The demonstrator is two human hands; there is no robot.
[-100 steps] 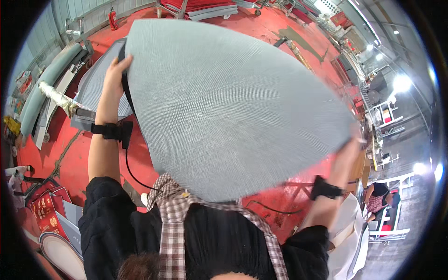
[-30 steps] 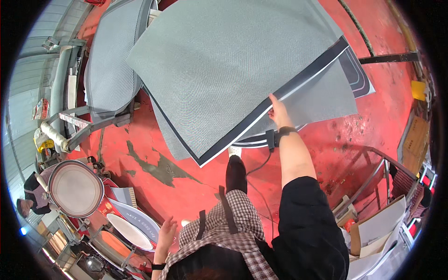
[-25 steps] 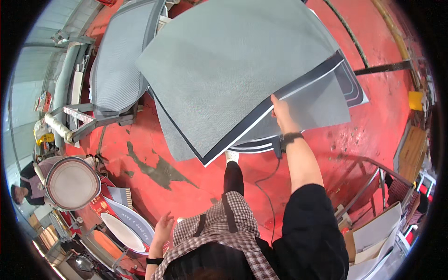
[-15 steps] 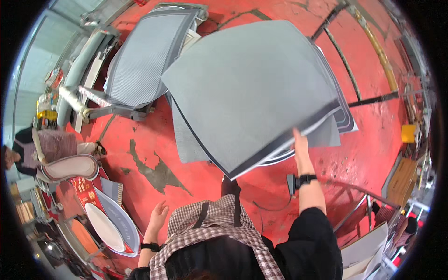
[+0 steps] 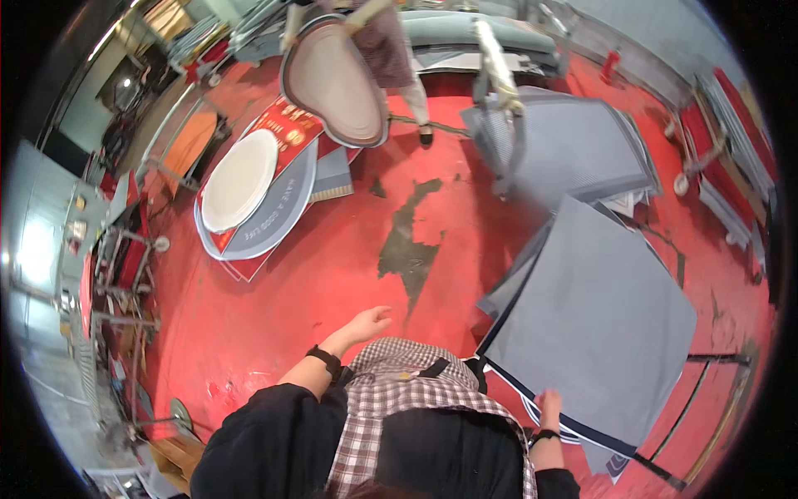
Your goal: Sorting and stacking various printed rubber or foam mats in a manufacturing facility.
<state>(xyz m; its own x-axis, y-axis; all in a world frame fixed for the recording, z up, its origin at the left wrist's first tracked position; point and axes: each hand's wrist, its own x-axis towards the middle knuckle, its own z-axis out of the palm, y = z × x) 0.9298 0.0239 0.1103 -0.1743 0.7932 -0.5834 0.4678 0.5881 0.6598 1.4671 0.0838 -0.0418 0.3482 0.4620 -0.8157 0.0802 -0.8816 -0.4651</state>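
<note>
A large grey mat [image 5: 603,308] with a dark border lies at my right, on top of other mats whose edges stick out beneath it. My right hand [image 5: 549,405] is at its near edge, fingers closed on the dark border, though the fingertips are partly hidden. My left hand [image 5: 368,323] hangs in front of my checked apron [image 5: 395,403] above the red floor, holding nothing, its fingers loosely bent and apart.
A person [image 5: 391,50] ahead carries a beige rounded mat [image 5: 332,79]. A pile of grey mats [image 5: 573,145] lies beyond mine. An oval white mat [image 5: 241,179] tops the stack at left. A metal frame [image 5: 719,359] stands at right; carts [image 5: 694,154] line the sides.
My view has swung to the left, so the grey mat now appears at my right. My right hand stays at its border. The co-worker and the oval mats have come into fuller view.
</note>
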